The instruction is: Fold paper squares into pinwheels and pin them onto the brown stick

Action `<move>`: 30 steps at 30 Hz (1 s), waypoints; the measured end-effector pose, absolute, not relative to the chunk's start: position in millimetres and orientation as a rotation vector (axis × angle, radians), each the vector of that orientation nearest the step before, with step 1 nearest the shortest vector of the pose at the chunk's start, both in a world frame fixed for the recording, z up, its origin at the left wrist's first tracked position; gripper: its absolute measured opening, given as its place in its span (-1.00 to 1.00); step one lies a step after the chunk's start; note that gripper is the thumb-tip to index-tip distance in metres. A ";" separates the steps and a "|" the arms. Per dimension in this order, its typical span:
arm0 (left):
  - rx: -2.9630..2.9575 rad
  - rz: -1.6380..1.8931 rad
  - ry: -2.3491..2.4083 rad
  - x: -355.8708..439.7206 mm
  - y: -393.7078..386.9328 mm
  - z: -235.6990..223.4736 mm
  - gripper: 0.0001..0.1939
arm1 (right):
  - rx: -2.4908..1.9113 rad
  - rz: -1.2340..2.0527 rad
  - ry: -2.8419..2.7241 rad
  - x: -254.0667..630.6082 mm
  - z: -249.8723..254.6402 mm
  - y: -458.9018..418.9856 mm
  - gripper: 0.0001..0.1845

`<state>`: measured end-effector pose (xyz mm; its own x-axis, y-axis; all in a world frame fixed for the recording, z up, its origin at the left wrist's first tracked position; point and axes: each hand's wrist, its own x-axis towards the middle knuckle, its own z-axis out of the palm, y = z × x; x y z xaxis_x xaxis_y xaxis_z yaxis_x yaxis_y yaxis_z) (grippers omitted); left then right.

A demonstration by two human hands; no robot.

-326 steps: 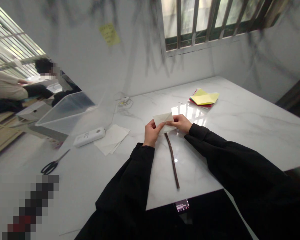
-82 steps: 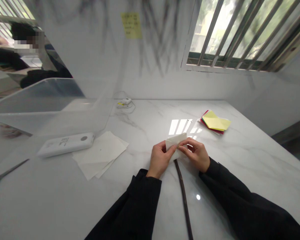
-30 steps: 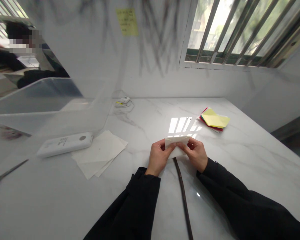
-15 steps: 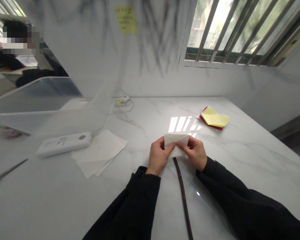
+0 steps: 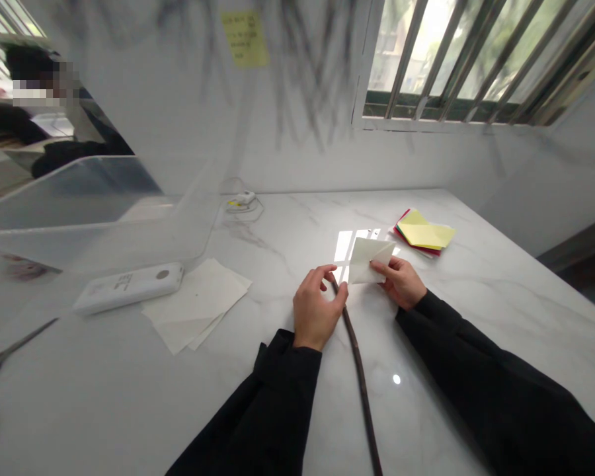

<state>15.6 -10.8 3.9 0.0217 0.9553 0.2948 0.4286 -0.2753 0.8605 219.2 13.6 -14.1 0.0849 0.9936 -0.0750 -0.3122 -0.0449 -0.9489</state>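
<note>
A folded piece of off-white paper (image 5: 367, 258) is pinched between the thumb and fingers of my right hand (image 5: 403, 281), raised above the table with a diagonal crease showing. To the left of it, my left hand (image 5: 317, 304) is off the paper, its thumb and fingers apart and curved. A thin dark brown stick (image 5: 359, 373) lies lengthwise on the table between my forearms. Its far end runs up beside my left thumb and fingers; whether they touch it I cannot tell.
Loose off-white sheets (image 5: 198, 304) lie left, beside a white power bank (image 5: 129, 287). Scissors (image 5: 14, 347) are at the far left, below a translucent plastic bin (image 5: 79, 231). Coloured paper (image 5: 426, 233) is stacked back right. A cable (image 5: 245, 201) rests by the wall. Another person (image 5: 54, 125) sits beyond the partition.
My left hand has let go of the folded paper and its fingers have spread. My right hand has moved the paper slightly up and right, turning it, which uncovers the stick's far end.
</note>
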 end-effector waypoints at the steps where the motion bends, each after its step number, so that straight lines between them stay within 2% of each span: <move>1: 1.870 1.171 1.479 16.2 -11.7 2.9 -0.61 | -1.053 1.334 -0.860 222.3 -14.2 16.0 -0.47; 3: 2.041 1.042 1.560 17.6 -13.1 0.5 -0.48 | -1.027 1.360 -0.872 226.5 -14.5 19.1 -0.46; 5: 2.113 0.948 1.600 18.7 -13.2 -1.8 -0.44 | -0.995 1.388 -0.920 229.0 -15.4 20.7 -0.46; 11: 1.785 1.112 1.585 14.3 -5.7 -5.3 -0.56 | -0.956 1.502 -1.028 238.0 -21.2 24.8 -0.51; 15: 1.337 1.219 1.272 7.3 1.1 0.3 -0.58 | -1.016 1.432 -1.185 244.7 -22.3 28.1 -0.53; 18: 1.127 1.184 1.015 4.3 2.9 6.0 -0.53 | -1.041 1.284 -1.391 245.9 -16.9 27.1 -0.63; 22: 1.033 1.097 0.898 4.0 1.7 8.8 -0.60 | -0.951 1.170 -1.542 243.1 -5.0 22.6 -0.69; 30: 1.074 0.916 0.831 -1.9 3.6 9.0 -0.66 | -0.854 1.076 -1.624 243.2 7.8 20.5 -0.69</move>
